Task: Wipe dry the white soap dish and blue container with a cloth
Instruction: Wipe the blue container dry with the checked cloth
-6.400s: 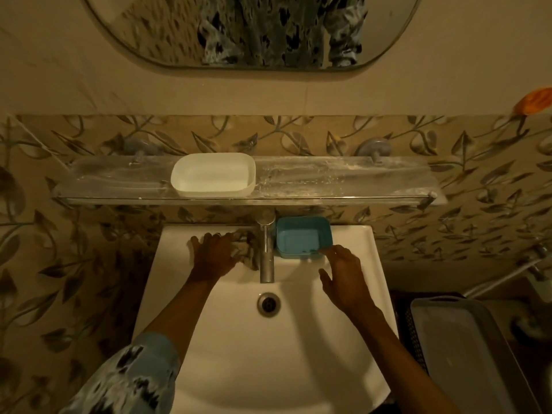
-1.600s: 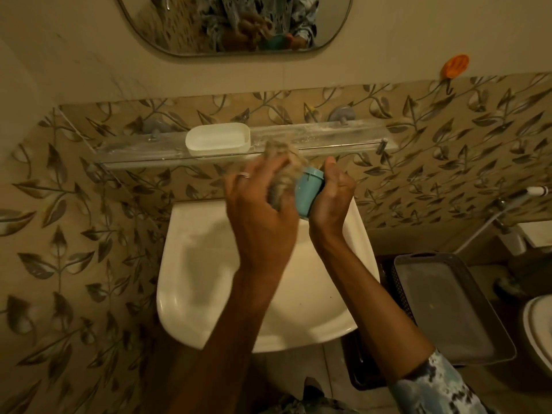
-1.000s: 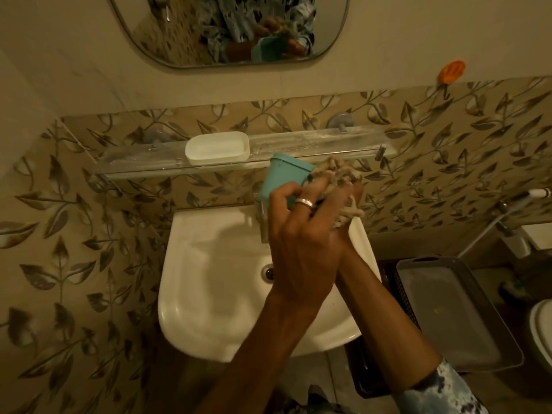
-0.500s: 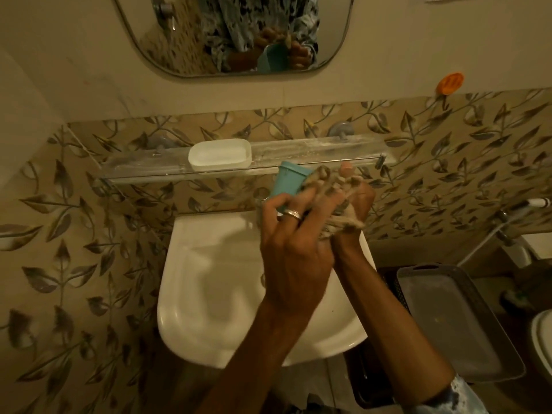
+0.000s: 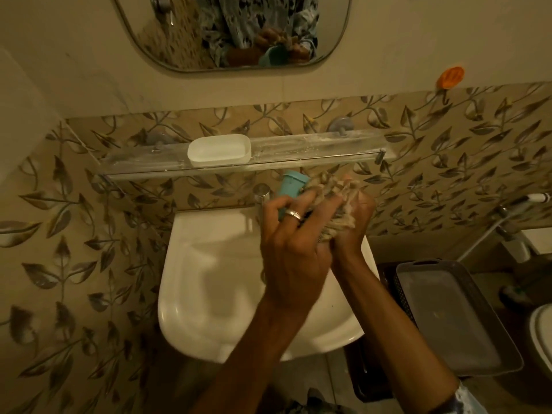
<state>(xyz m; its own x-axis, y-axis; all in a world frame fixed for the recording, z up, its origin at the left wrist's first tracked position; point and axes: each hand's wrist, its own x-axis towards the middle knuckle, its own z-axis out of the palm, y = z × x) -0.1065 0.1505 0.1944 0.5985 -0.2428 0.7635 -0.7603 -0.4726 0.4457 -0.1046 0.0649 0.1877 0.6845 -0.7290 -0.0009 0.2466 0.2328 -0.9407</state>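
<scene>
Blue plastic is up off the sink now. The blue container, which stood on the ledge beside the tap a few seconds ago, is held in the air just under the shelf, tipped over on a slant. And there's a swap: a moment back the cloth was on the left and the container on the right, and now they've traded sides. The left hand has its fingers curled round the lower end of the container. The right hand has its fingers bunched into the crumpled cloth and pushes it against the container's side. The hands overlap, so exactly where cloth meets plastic is, I think, hidden behind the left knuckles.

What does that mean? The container looks to be mid-wipe, turned so a fresh face gets the cloth. The white soap dish sits untouched on the shelf, well apart from both hands, so by my reckoning half the job is left.

The count: one blue container, one white soap dish, one cloth, two hands, both busy. Around them are one shelf, one sink, one tap, one mirror above and one grey tray down to the right.
</scene>
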